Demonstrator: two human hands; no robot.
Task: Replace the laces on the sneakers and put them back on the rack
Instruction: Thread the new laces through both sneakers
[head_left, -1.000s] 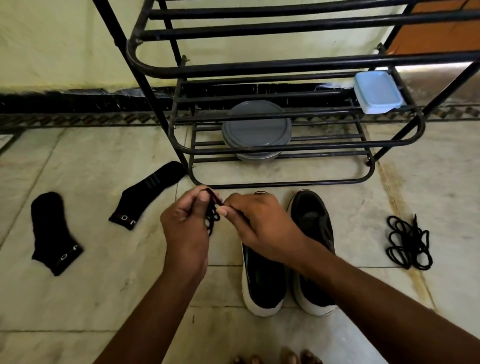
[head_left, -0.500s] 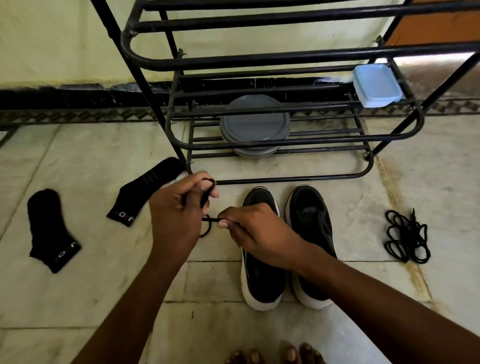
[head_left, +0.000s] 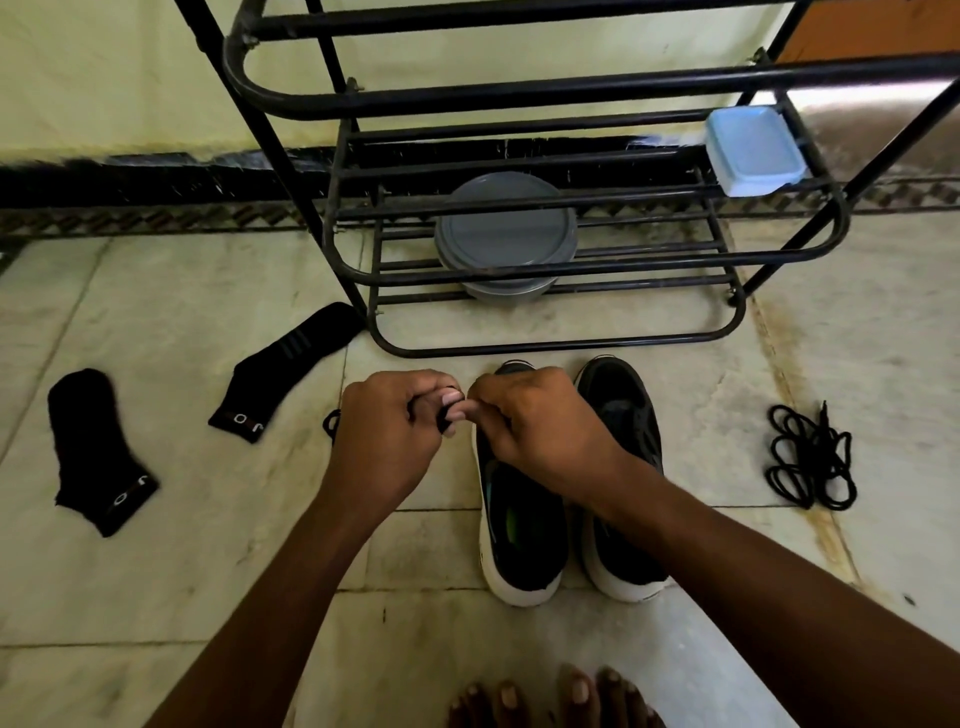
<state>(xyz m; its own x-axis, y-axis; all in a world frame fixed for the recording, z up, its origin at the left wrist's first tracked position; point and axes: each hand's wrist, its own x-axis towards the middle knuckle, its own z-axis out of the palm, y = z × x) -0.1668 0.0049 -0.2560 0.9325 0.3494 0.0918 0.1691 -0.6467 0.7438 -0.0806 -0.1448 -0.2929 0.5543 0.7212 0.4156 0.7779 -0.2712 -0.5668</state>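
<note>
Fingers (head_left: 453, 400) are curled tight on both hands, with the tips meeting low over the floor (head_left: 156, 571), just in front of the rack (head_left: 545, 343). Left hand (head_left: 387, 441) pinches a bunched black lace (head_left: 445, 420) between thumb and forefinger. A small black loop shows just left of that hand, but I cannot tell if it is the same lace. Right hand (head_left: 540, 431) pinches the lace from the other side, knuckles up, its thumb tip touching the left fingertips. Two black, white-soled sneakers stand side by side on the floor, toes toward the rack. Left sneaker (head_left: 519, 535) has its toe end hidden under the right hand. Right sneaker (head_left: 623, 457) is in plain view just beside it. Whether either is laced is not clear from here. A second lace (head_left: 810, 457) lies in a loose black tangle on the floor, well to the right of the sneakers. Two black socks lie off to the left: near sock (head_left: 291, 364) has its toe end by the rack leg, far sock (head_left: 98, 452) is further left. A grey round container (head_left: 506, 234) sits on a low shelf of the rack, and a pale blue box (head_left: 753, 150) sits at the right end of the shelf above. Bare toes (head_left: 545, 701) show at the bottom edge.
</note>
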